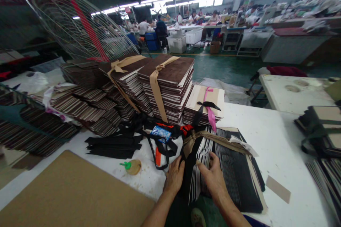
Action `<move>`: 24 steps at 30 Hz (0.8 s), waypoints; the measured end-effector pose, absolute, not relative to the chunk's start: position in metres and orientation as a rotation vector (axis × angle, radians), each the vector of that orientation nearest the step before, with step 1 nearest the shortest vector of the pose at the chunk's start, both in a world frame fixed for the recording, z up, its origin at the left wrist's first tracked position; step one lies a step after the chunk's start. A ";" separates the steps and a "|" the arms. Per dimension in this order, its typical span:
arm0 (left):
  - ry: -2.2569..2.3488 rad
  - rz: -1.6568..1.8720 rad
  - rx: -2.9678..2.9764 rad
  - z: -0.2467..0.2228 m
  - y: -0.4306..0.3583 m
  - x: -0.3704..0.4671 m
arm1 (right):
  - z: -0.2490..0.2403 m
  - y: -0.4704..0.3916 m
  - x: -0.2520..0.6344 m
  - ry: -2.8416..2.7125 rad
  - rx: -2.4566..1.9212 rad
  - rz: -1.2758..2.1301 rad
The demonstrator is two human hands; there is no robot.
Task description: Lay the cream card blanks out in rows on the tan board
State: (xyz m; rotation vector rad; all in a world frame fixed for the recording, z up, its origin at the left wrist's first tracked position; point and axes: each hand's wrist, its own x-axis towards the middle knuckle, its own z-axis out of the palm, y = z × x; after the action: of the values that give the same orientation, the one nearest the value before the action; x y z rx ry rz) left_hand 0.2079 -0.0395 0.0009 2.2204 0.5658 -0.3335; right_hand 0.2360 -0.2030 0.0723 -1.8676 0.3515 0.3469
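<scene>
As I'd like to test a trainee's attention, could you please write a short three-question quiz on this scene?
1. What is the right hand touching: (a) the green-capped bottle, (b) the tied stack of black panels or (c) the large wire guard?
2. True or false: the left hand is gripping the flat brown board.
3. Fill in: the cream-topped stack bears a black strip and a ____ one.

Key: 1. b; 2. False; 3. pink.

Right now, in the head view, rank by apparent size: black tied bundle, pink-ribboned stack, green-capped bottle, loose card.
1. Black tied bundle
2. Pink-ribboned stack
3. Green-capped bottle and loose card: too alike to rank
</scene>
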 end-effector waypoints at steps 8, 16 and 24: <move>0.667 -0.319 2.285 0.008 -0.060 0.210 | 0.064 -0.181 0.237 0.346 -2.017 0.338; 0.586 -0.209 2.043 0.016 -0.071 0.185 | 0.081 -0.220 0.234 0.350 -1.838 0.401; 0.548 -0.432 0.854 0.044 -0.084 0.136 | 0.120 -0.295 0.193 0.298 -1.558 0.597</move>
State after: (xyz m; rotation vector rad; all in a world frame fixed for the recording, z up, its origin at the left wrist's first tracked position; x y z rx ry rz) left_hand 0.1361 -0.0843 0.0443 0.8539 0.5477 -0.4318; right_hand 0.1931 -0.2946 0.1203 -1.5578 0.2979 0.5969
